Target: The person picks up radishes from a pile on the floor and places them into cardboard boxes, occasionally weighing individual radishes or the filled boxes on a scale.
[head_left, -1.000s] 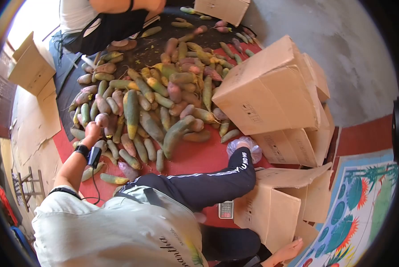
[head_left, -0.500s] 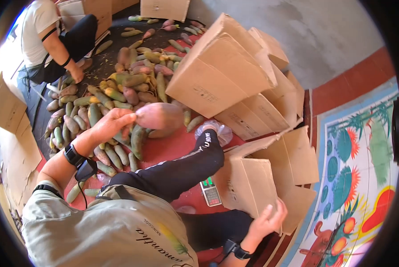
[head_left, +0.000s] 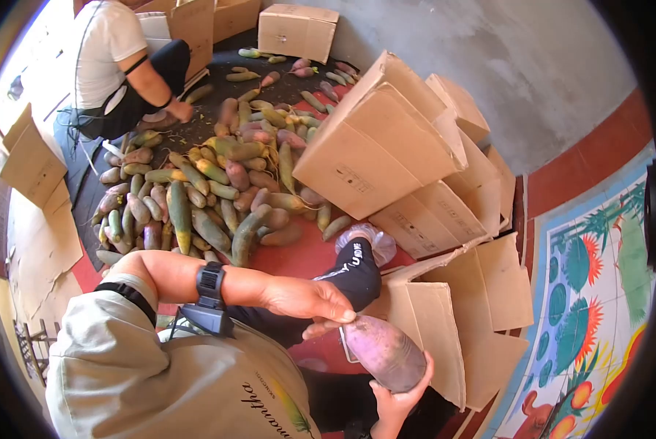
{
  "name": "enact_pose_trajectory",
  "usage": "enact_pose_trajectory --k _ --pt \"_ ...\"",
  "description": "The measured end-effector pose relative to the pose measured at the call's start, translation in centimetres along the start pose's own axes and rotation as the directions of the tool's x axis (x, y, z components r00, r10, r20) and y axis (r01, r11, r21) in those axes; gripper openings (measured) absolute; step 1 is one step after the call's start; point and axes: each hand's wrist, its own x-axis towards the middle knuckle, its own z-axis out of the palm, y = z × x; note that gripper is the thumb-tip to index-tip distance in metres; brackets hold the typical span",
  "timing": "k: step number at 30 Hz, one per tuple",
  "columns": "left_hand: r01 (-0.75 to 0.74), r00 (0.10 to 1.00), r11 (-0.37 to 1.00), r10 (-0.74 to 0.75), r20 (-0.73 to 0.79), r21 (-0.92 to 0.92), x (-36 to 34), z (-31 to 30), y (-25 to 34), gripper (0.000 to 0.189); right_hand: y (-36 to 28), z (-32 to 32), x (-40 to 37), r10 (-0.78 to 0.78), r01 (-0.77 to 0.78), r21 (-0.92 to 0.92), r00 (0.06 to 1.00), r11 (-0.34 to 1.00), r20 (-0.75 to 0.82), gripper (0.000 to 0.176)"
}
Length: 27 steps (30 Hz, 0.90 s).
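Observation:
A large pink-purple radish point(head_left: 383, 355) is held between both hands, over my lap and beside an open cardboard box point(head_left: 430, 314). My left hand point(head_left: 310, 301) reaches across from the left and pinches the radish's narrow upper end between thumb and fingers. Below it, my right hand point(head_left: 408, 399) is closed around the broad lower end, with some of its fingers hidden behind the radish. A big pile of green and pink radishes point(head_left: 211, 175) lies on the floor beyond my left arm.
Cardboard boxes point(head_left: 372, 146) are stacked at the right by the wall. A co-worker point(head_left: 116, 66) sits at the upper left, one hand at the pile's edge. My bent leg point(head_left: 353, 271) stretches forward over the red mat point(head_left: 299, 245). A flattened box point(head_left: 46, 227) lies at left.
The radish in my left hand has moved from over the pile to near my lap. My right hand has left the open box's flap and taken hold of the radish.

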Motion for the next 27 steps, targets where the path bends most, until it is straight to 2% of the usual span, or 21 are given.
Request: enact_pose_trajectory --k 1,3,8,10,11,13,15,16,17,19,21,22,24,25,27 --pt "-0.001 1.000 1.000 0.002 -0.013 0.006 0.1 0.0 -0.3 0.040 0.1 0.0 0.0 -0.007 0.007 0.011 1.000 1.000 0.007 0.096" --pt "-0.003 1.000 1.000 0.003 -0.015 -0.014 0.3 0.1 -0.8 0.041 -0.5 -0.1 0.1 0.043 -0.037 0.215 0.999 0.976 -0.027 0.098" --pt "-0.016 1.000 0.996 0.015 0.012 0.091 0.6 -0.1 -1.1 0.042 -0.6 -0.4 0.8 -0.016 0.025 0.192 0.999 0.981 -0.050 0.102" --pt "-0.023 1.000 0.991 0.024 -0.002 0.128 0.9 -0.2 -1.0 0.042 -1.3 -0.7 1.0 0.051 -0.022 0.228 0.992 0.973 -0.119 0.104" --pt "-0.027 1.000 0.986 0.029 -0.010 0.163 1.0 -0.2 -1.0 0.042 -2.7 -0.5 1.5 -0.151 0.195 0.193 0.963 0.961 -0.221 0.072" --pt "-0.028 0.998 0.992 0.035 -0.058 0.122 0.9 -1.3 -1.6 0.040 -5.3 -2.1 2.4 -0.303 0.281 -0.116 0.899 0.953 -0.316 0.051" --pt "-0.046 0.962 0.979 0.097 -0.256 0.200 0.3 -2.8 -1.6 0.036 -5.2 -4.1 2.6 -0.242 0.181 -0.179 0.872 0.967 -0.426 0.073" --pt "-0.017 0.936 0.983 0.080 -0.343 0.183 -0.1 -3.8 -1.9 0.033 -4.8 -4.8 2.9 -0.244 0.185 -0.176 0.873 0.967 -0.423 0.073" --pt "0.012 0.909 0.981 0.070 -0.412 0.195 -0.8 -4.7 -2.0 0.031 -4.4 -5.3 3.3 -0.267 0.182 -0.210 0.814 0.961 -0.516 0.072" --pt "-0.032 0.842 0.984 0.122 -0.525 0.178 -1.8 -6.5 -3.0 0.030 -3.5 -6.3 4.0 -0.309 0.166 -0.269 0.667 0.949 -0.678 0.070" --pt "-0.026 0.806 0.983 0.127 -0.578 0.180 -2.8 -8.3 -4.5 0.030 -2.2 -7.1 4.6 -0.303 0.075 -0.334 0.639 0.940 -0.707 0.067" --pt "-0.022 0.771 0.983 0.132 -0.622 0.181 -3.4 -9.0 -5.0 0.029 -1.3 -7.6 4.7 -0.300 0.091 -0.320 0.647 0.943 -0.701 0.067" --pt "-0.003 0.741 0.983 0.126 -0.660 0.183 -4.3 -9.8 -5.6 0.028 1.4 -8.7 5.0 -0.309 -0.027 -0.480 0.733 0.877 -0.606 0.064" --pt "0.016 0.729 0.984 0.108 -0.676 0.175 -4.6 -9.9 -5.7 0.028 3.7 -9.5 4.9 -0.306 -0.105 -0.559 0.746 0.823 -0.591 0.062" --pt "0.058 0.703 0.986 0.069 -0.708 0.154 -5.0 -10.2 -5.9 0.028 2.4 -8.6 5.0 -0.156 -0.285 -0.634 0.823 0.719 -0.546 0.061"
